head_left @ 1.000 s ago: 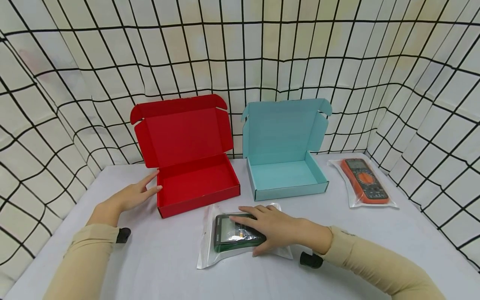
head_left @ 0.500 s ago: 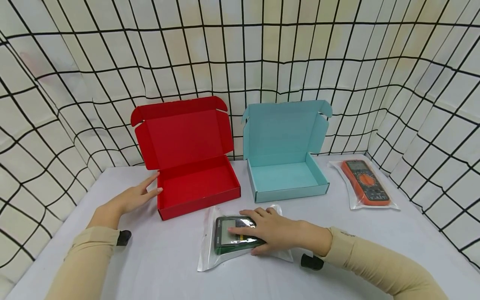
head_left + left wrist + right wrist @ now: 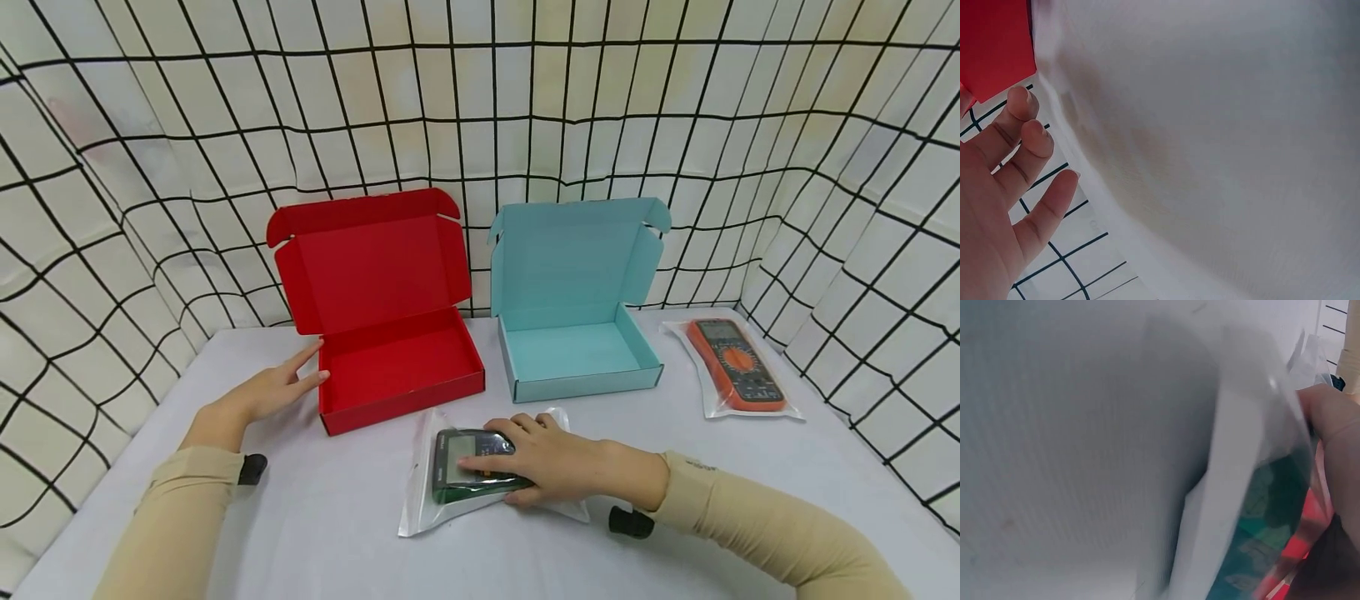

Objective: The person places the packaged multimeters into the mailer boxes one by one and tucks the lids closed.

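My right hand (image 3: 547,460) grips the green multimeter (image 3: 448,468) inside its clear bag (image 3: 422,510), fingers over the far edge, thumb at the near, on the white table (image 3: 330,517). My left hand (image 3: 264,395), fingers extended, touches the left side of the red box (image 3: 405,403). That box and the light blue box (image 3: 588,384), lids raised, stand between the meter and the black-gridded backdrop (image 3: 570,100); a bagged orange multimeter (image 3: 738,367) lies well to the right.

Open pale-blue box (image 3: 576,287), bagged orange multimeter (image 3: 737,365) to its right, gridded white backdrop (image 3: 581,142), apparently cloth
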Demonstrator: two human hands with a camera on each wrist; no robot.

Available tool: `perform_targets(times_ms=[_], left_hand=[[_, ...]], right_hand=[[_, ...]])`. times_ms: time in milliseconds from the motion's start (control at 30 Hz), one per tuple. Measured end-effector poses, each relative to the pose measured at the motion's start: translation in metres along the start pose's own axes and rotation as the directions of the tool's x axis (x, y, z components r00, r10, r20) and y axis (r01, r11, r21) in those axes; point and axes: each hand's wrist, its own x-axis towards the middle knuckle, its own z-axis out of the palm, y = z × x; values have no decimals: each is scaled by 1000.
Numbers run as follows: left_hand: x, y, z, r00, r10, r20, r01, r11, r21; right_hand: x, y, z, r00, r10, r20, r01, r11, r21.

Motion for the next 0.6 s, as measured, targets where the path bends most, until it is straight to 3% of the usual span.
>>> perform_targets(times_ms=[233, 433, 600], left_hand=[[1, -1, -1, 1000, 3, -3, -3, 1000, -2], [0, 0, -1, 1000, -5, 1, 5, 1000, -2], [1, 0, -1, 1000, -18, 9, 18, 1000, -3]], right_hand=[[-2, 1, -6, 999, -30, -33, 31, 999, 27], [-3, 4, -19, 991, -84, -102, 84, 996, -4], [-2, 7, -31, 989, -90, -116, 91, 996, 4]])
